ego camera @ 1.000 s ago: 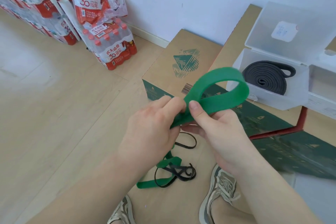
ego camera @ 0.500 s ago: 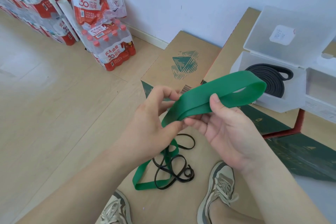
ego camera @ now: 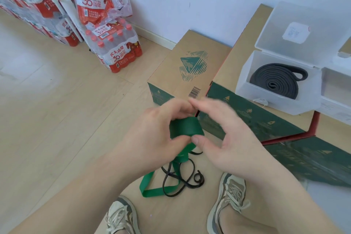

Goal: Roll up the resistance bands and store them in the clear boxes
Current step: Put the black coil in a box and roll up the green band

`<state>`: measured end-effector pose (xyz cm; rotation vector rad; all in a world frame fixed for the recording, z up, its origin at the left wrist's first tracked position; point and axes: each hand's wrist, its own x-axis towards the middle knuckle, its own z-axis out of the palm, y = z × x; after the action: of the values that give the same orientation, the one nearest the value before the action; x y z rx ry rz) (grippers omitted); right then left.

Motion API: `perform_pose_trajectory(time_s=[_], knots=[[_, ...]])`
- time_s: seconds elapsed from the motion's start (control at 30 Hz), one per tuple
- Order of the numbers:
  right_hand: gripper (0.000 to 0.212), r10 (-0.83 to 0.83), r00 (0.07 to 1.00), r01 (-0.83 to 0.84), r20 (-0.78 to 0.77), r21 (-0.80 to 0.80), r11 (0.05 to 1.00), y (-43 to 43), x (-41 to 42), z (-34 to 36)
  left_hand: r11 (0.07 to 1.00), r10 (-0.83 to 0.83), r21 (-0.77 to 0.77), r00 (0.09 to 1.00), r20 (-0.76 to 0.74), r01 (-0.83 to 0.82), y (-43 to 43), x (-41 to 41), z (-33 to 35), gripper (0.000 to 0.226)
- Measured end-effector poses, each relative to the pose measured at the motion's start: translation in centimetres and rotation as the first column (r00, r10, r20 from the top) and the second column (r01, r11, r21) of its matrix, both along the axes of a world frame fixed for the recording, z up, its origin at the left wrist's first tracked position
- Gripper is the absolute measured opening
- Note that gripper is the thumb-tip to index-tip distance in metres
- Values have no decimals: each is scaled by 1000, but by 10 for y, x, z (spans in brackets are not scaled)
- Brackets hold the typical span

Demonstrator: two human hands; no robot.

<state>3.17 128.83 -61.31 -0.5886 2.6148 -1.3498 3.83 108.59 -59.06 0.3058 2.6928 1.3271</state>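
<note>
- Cartons (ego camera: 182, 66) of brown card with green sides, set against the white wall. Green mountain emblem and a barcode printed on the nearer one.
- Shrink-wrapped water packs (ego camera: 115, 51) on the wood floor at far left, red labels reading "农夫山泉" and "30 周年".
- Clear box (ego camera: 245, 80) on the farther carton, lid (ego camera: 303, 15) tipped up, white sticker (ego camera: 295, 32) on it, writing too small to read. Inside, black band (ego camera: 275, 81) coiled flat, end loop pointing right. Second clear box (ego camera: 334, 89) just beside it, contents not to be made out.
- Left hand (ego camera: 155, 129) gripping green band (ego camera: 187, 127), thumb below, fingers curled over the top.
- Right hand (ego camera: 228, 131) arched beside the roll, thumb (ego camera: 197, 140) at its lower edge, fingers blurred; gripping or not, cannot tell.
- Green band held in the air before the nearer carton, broad face of the started roll toward the camera. Loose length running down and near-left to the floor.
- Thin black band (ego camera: 203, 179) tangled on the floor under the hands, crossing the green tail.
</note>
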Motion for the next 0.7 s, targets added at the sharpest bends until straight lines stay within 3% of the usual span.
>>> perform_pose_trajectory(time_s=[0.07,0.1,0.23,0.37,0.53,0.6,0.7], knots=[[72,55,973,-38,225,-79,996,2,0,0,998,41,55,998,37,-43,-1,2,2,45],[71,39,964,-14,264,-95,995,2,0,1,995,61,71,998,31,-63,-2,2,3,46],[46,-80,975,120,206,-189,975,-2,0,4,970,82,219,991,106,-104,-7,-4,3,51],[35,-114,972,188,207,-384,904,-3,4,9,996,-87,16,970,229,85,-7,-3,-16,75],[18,-17,930,272,366,-660,700,-4,2,20,992,-124,39,951,282,118,2,0,-30,47],[15,-84,924,325,373,-648,689,3,-1,18,992,-110,-21,956,273,120,-5,-4,-31,38],[24,-272,908,395,320,-436,809,22,-3,10,1000,4,22,982,190,-8,-17,-12,-19,27]])
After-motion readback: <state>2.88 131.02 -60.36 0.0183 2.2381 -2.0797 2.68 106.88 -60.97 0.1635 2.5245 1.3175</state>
